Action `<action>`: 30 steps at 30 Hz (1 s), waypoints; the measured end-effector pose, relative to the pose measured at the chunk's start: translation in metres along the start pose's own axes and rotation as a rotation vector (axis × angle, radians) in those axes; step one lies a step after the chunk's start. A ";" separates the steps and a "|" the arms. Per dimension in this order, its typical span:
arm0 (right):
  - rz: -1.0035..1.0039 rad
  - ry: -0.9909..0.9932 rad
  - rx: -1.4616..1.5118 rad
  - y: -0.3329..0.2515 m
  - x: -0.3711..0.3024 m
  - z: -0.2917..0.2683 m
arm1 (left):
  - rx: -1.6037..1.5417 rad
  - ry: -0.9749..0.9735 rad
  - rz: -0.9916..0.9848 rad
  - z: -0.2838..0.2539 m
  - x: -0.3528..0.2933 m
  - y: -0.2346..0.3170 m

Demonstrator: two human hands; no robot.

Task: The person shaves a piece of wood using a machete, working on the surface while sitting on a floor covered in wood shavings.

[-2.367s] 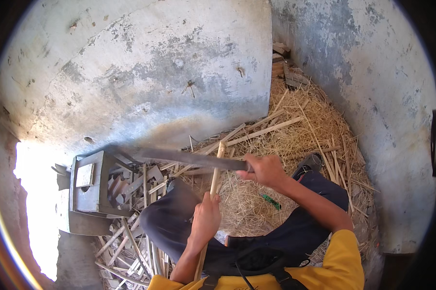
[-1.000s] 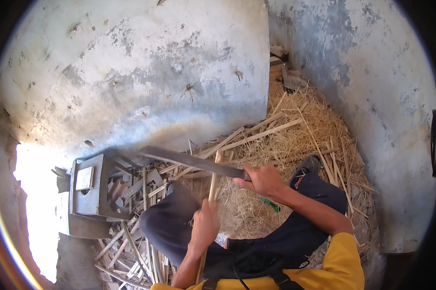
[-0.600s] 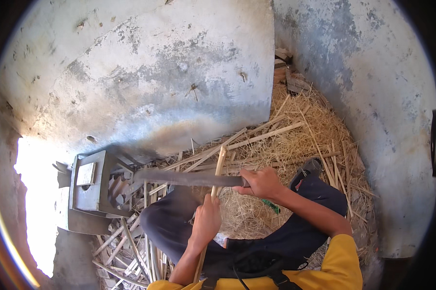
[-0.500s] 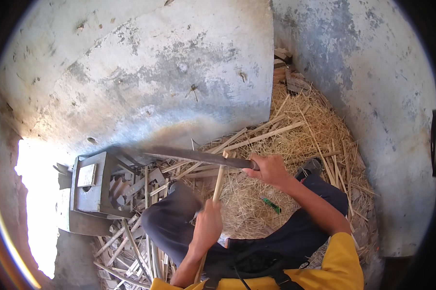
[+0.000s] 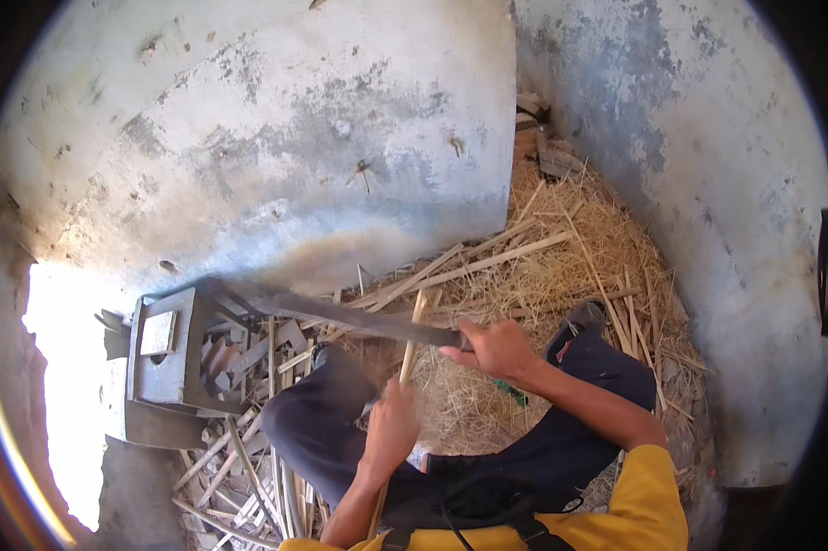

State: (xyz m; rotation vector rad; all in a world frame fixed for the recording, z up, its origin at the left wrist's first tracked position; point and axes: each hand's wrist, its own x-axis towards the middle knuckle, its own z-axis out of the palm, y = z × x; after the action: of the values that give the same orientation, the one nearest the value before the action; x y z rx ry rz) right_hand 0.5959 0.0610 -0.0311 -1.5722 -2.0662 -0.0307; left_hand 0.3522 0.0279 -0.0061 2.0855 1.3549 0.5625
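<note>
My right hand point(image 5: 494, 350) is closed round the handle of a long, dark-bladed machete point(image 5: 363, 320), whose blade points to the left. My left hand point(image 5: 392, 426) grips a pale wooden stick point(image 5: 413, 344), held nearly upright between my knees. The blade crosses the stick below its upper end, touching it or just in front of it; I cannot tell which. Below my left fist the stick runs back along my forearm.
Shavings point(image 5: 469, 399) cover the floor around my crossed legs, with a small green tool point(image 5: 512, 393) among them. Pale strips point(image 5: 492, 266) lie ahead. At the left stand a grey box point(image 5: 171, 354) and piled sticks point(image 5: 235, 477). Weathered walls point(image 5: 341, 119) rise ahead and right.
My right hand has moved the machete down and slightly left along the stick, so more of the stick's upper end shows above the blade. My left hand keeps its grip, almost unmoved.
</note>
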 end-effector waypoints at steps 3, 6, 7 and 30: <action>-0.111 0.036 -0.008 0.007 0.000 0.002 | -0.015 0.000 -0.060 0.003 0.009 0.010; 0.012 0.071 0.008 0.041 0.010 0.004 | -0.013 -0.048 -0.088 0.001 0.003 0.005; 0.038 0.068 0.010 0.033 0.004 0.005 | -0.014 -0.070 -0.103 0.002 0.002 0.004; 0.375 0.107 0.567 0.043 0.015 -0.023 | -0.701 -0.215 -0.203 -0.029 -0.001 -0.009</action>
State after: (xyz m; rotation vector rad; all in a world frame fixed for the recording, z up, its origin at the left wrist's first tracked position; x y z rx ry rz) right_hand 0.6413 0.0808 -0.0178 -1.5136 -1.4864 0.5449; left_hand 0.3279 0.0368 0.0094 1.3799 1.0302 0.5969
